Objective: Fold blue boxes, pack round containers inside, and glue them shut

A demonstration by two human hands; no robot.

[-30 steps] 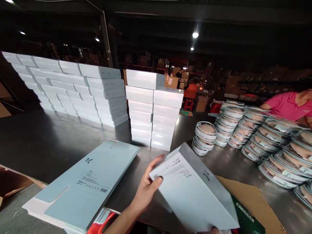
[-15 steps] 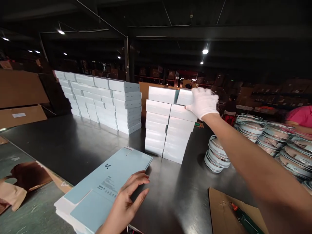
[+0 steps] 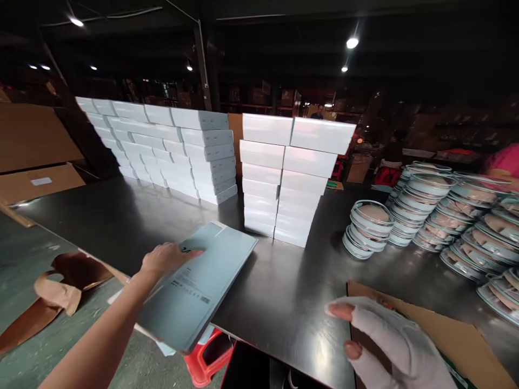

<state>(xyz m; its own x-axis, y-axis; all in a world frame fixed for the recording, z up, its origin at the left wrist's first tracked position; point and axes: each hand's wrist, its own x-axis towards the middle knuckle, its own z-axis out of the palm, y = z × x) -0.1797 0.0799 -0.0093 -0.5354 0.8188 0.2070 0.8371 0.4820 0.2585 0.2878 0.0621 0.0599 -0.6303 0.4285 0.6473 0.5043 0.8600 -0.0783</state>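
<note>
My left hand (image 3: 164,259) lies at the left edge of a stack of flat, pale blue folded cartons. Its thumb rests on the top carton (image 3: 203,275), which has a dark logo and small print, and its other fingers are hidden at the edge, seemingly gripping it. My right hand (image 3: 389,340) wears a white glove with bare thumb and index tips. It hovers over the table's front, thumb and fingers apart, with nothing between them. Farther back, two columns of closed white boxes (image 3: 300,167) stand side by side, both hands away from them.
A longer wall of white boxes (image 3: 158,151) stands at the back left of the dark metal table (image 3: 279,292). Stacked round, clear-lidded containers (image 3: 368,229) fill the right. Brown cardboard (image 3: 441,324) lies under my right hand. A red stool (image 3: 203,364) is below the table edge.
My right hand has left the box atop the right column, now seated there, and come down to the front. My left hand has moved from the cartons' right side to their left edge.
</note>
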